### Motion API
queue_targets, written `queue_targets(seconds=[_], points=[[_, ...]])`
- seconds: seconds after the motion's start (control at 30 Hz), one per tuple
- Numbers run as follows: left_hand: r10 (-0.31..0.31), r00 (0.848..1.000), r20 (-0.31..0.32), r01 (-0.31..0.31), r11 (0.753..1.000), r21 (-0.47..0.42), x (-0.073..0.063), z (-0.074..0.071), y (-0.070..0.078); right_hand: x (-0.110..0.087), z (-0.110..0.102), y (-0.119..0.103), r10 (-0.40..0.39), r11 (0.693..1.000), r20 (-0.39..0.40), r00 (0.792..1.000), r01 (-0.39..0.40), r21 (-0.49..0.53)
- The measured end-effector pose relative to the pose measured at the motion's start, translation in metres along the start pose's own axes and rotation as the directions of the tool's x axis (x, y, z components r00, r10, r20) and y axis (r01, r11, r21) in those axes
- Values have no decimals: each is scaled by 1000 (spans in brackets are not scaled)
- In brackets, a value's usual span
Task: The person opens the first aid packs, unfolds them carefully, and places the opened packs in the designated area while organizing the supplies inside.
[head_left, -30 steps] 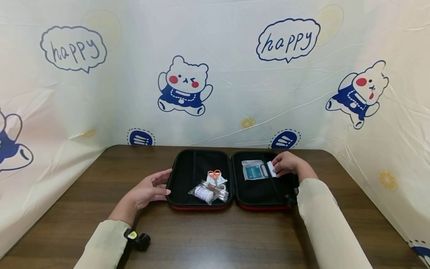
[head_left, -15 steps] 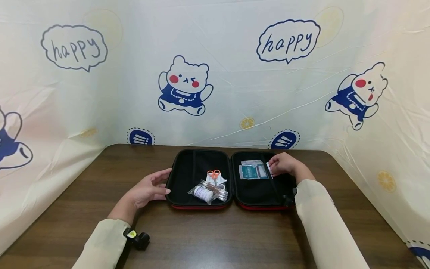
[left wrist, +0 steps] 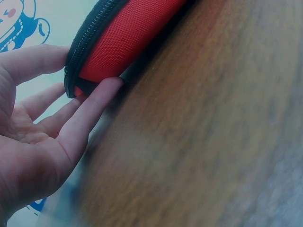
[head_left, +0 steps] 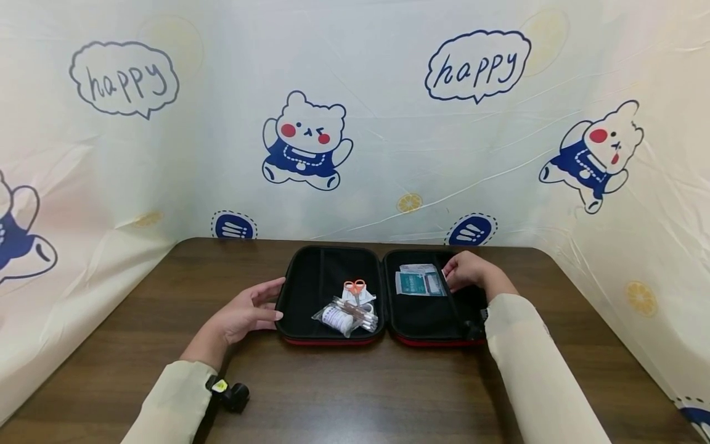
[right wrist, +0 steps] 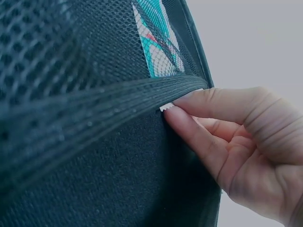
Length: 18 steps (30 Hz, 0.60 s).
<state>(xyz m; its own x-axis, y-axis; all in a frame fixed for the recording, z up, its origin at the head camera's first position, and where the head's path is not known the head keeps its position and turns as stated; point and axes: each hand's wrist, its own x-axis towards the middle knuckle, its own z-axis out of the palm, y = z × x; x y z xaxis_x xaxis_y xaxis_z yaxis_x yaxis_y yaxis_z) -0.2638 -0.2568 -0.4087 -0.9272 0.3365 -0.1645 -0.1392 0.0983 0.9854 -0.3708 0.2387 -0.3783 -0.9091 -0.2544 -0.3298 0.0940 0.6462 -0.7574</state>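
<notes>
An open black case with red outer sides (head_left: 302, 293) lies flat on the table. My left hand (head_left: 246, 313) touches its left side; in the left wrist view, the fingers and thumb (left wrist: 94, 106) lie spread along the zipped edge and red fabric (left wrist: 123, 47). My right hand (head_left: 470, 271) reaches into the right half and pinches the white serrated edge of a packet (right wrist: 166, 107) at the elastic band (right wrist: 99, 101) of a mesh pocket. A teal-and-white packet (right wrist: 163, 59) shows behind the mesh. The pinched packet is mostly hidden by band and fingers.
In the left half lie orange-handled scissors (head_left: 355, 287), a white packet beneath them, and a clear bag (head_left: 338, 319) with a white roll and swabs. A black wrist camera (head_left: 235, 398) sits on the left wrist. Printed cloth (head_left: 377, 154) hangs behind the wooden table (head_left: 349, 394).
My right hand has pushed the white packet leftward under the band, so less of it shows. The teal packet has shifted slightly left. My left hand has stayed at the case's side.
</notes>
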Motion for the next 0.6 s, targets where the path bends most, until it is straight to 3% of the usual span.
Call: queue_targets(seconds=[0.37, 0.6], points=[[2, 1000, 3, -2, 1000, -1, 0, 0, 1, -5, -6, -5, -24, 994, -13, 1000, 22, -109], [1, 1000, -1, -1, 1000, 0, -1, 0, 0, -17, -14, -11, -67, 996, -38, 997, 65, -55]])
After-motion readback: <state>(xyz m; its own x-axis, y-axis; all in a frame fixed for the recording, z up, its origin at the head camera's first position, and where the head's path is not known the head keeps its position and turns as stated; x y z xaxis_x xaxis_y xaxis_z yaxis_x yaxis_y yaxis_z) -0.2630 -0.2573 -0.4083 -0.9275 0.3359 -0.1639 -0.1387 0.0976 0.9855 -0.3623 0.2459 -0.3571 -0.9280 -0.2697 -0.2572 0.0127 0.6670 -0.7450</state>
